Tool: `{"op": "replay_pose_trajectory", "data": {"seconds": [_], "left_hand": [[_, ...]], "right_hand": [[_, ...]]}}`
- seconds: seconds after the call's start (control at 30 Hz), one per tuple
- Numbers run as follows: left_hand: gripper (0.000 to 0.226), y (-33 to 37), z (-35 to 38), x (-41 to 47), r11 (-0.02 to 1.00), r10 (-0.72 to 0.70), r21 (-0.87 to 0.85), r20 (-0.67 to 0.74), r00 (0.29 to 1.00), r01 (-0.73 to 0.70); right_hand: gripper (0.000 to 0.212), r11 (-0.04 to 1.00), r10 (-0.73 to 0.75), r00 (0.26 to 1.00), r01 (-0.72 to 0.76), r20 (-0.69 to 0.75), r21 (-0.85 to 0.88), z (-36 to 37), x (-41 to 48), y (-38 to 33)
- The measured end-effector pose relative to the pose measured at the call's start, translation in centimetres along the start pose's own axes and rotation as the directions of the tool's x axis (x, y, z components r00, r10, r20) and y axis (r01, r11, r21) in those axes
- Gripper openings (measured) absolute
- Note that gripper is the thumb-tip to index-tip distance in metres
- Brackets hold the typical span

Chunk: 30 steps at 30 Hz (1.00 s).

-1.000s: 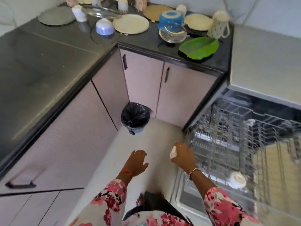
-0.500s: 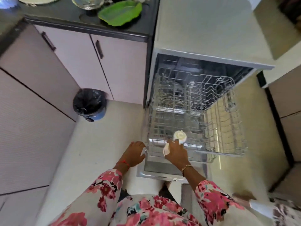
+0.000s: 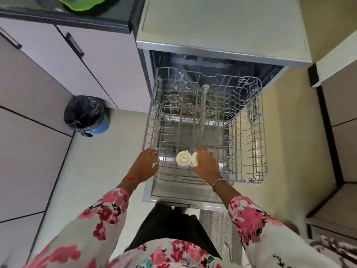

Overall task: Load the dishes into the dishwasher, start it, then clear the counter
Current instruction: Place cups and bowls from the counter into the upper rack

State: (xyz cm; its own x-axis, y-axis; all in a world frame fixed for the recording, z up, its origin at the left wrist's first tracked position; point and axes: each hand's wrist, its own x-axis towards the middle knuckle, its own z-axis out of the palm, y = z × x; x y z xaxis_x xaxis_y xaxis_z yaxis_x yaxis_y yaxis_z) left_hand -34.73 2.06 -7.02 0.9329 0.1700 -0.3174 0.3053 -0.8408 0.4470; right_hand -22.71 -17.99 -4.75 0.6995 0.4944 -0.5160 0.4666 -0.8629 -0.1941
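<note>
I am looking down from the head camera at the open dishwasher (image 3: 222, 26). Its door (image 3: 173, 196) lies flat near the person's legs. A wire rack (image 3: 257, 136) is pulled out over the door.

The right hand (image 3: 206, 165) is over the front of the rack. Its fingers are curled round a white cup (image 3: 194, 160), which is tipped on its side. Most of that cup is hidden by the hand, so I see only its left edge. Just to its left, an upside-down cup (image 3: 183, 159) sits in the front row of the rack with its round bottom facing up. The two cups look like they touch, but I cannot be sure from here. A thin bracelet (image 3: 218, 181) is on the right wrist.

The left hand (image 3: 147, 163) is at the front left corner of the rack. Its fingers are fairly straight and close together, and they hold nothing. The fingertips are right by the rack's wire edge. A red string (image 3: 131, 178) is tied on that wrist.

A small bin (image 3: 86, 115) with a black bag stands on the floor (image 3: 100, 161) to the left, by the pale cupboards (image 3: 100, 70). On the dark counter (image 3: 117, 16) at the top left lies a green plate (image 3: 83, 3), cut off by the edge of my view.
</note>
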Motion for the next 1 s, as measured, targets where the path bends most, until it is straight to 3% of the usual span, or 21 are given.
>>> {"op": "replay_pose_trajectory", "data": {"seconds": [0.37,0.43,0.53,0.7,1.0], "left_hand": [[0.050,-2.3,-1.1,9.1,0.999,0.009,0.046,-0.103,0.995,-0.004],[0.066,-2.4,-1.4,10.5,0.998,-0.065,0.012,-0.144,0.987,0.068],[0.076,-3.0,-1.2,12.0,0.954,-0.290,-0.134,-0.203,0.935,0.267],[0.079,-3.7,-0.6,12.4,0.868,-0.451,-0.249,-0.035,0.892,0.429],[0.078,-3.6,-0.4,12.0,0.870,-0.462,-0.228,-0.064,0.885,0.438]], "right_hand": [[0.076,0.996,-0.022,1.000,0.021,0.013,0.081,-1.0,8.7,0.0],[0.074,0.997,-0.037,0.999,0.036,0.001,0.065,-0.6,10.1,-0.3],[0.076,0.998,-0.052,0.998,0.051,0.028,0.030,0.4,11.9,-0.7],[0.071,0.998,-0.051,0.998,0.049,0.048,0.039,2.4,13.3,-1.3],[0.075,0.999,-0.037,0.997,0.037,0.060,-0.002,4.2,14.5,-1.8]]}}
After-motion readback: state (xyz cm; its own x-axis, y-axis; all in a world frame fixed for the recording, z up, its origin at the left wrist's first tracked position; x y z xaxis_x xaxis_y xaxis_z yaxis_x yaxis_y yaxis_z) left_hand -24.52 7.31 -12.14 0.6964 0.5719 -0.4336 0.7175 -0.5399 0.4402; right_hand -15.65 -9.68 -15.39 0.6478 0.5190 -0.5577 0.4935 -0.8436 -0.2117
